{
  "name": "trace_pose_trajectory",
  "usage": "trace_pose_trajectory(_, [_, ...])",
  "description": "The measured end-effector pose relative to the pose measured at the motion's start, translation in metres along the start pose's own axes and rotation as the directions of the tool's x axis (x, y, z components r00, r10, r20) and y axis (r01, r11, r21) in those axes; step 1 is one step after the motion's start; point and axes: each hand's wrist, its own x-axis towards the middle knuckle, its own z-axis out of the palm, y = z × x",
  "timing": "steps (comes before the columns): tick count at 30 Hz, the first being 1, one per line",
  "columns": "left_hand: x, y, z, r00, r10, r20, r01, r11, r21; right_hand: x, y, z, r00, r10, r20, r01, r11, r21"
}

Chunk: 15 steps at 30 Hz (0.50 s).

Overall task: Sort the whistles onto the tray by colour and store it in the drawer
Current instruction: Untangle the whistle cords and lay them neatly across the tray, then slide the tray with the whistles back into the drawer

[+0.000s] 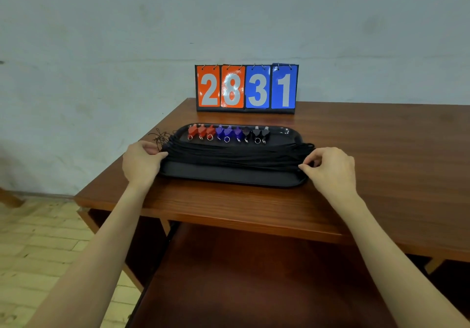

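Note:
A black tray lies on the wooden table. Along its far side stands a row of whistles: three red whistles at the left, three purple-blue whistles in the middle, three black whistles at the right. Their black cords are bunched across the tray's middle, spilling over both ends. My left hand grips the tray's left end with fingers curled over the cords. My right hand pinches the cords at the tray's right end.
A flip scoreboard showing 28 and 31 stands behind the tray against the wall. An open wooden drawer juts out below the table's front edge, between my forearms. A tiled floor lies to the left.

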Motion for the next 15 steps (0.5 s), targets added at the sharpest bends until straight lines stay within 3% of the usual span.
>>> trace_pose_trajectory(11, [-0.005, 0.0, -0.008, 1.0, 0.0, 0.031, -0.002, 0.998, 0.067, -0.009, 0.001, 0.001, 0.982, 0.108, -0.156, -0.119, 0.991, -0.065])
trace_pose_trajectory(15, [-0.008, -0.002, -0.014, 0.999, 0.015, 0.052, -0.021, 0.992, 0.125, -0.026, 0.001, -0.01, 0.974, 0.225, -0.016, -0.225, 0.974, 0.007])
